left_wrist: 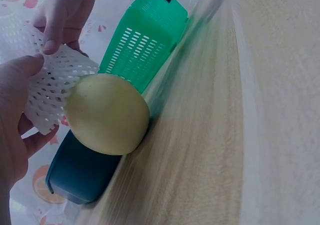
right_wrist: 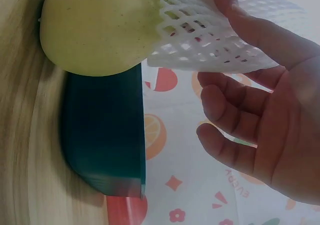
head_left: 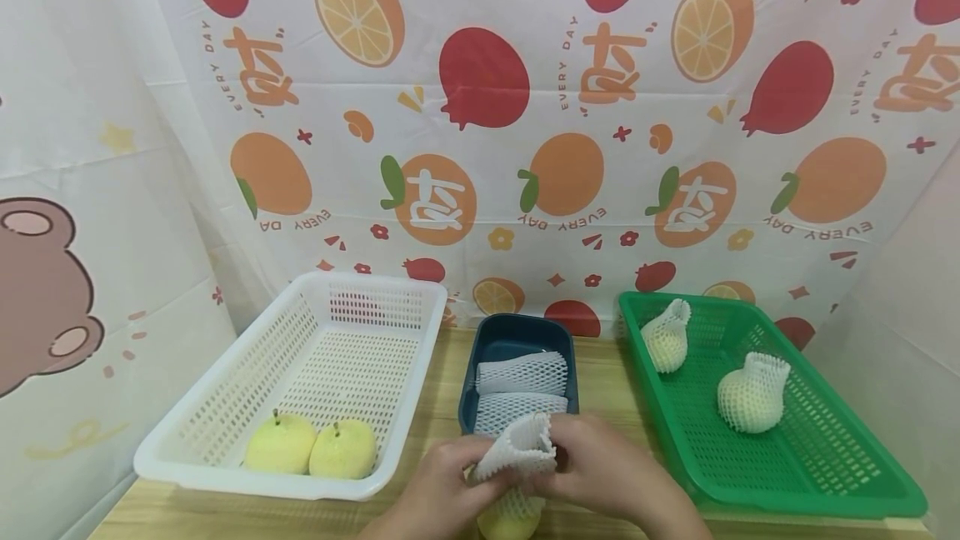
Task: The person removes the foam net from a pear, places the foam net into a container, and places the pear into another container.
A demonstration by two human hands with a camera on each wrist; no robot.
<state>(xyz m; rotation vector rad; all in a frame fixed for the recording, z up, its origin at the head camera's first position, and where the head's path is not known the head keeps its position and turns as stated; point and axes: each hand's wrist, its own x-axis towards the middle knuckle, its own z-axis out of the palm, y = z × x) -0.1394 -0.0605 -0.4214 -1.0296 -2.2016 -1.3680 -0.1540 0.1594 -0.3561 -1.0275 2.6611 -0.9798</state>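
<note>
Left hand (head_left: 441, 480), right hand (head_left: 603, 467) — each grip pinching white foam sleeve (head_left: 517, 450), yellow pear (left_wrist: 107, 116) partly inside

In my head feed, the fruit-print cloth (head_left: 555, 123) reads "EVERY DAY" (head_left: 568, 63); stylised Chinese characters (head_left: 611, 65) stand alongside and on printed oranges (head_left: 453, 177).

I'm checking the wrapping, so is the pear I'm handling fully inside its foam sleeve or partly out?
Partly out: both wrist views show the foam sleeve over just one end of the pear, the rest bare.
</note>
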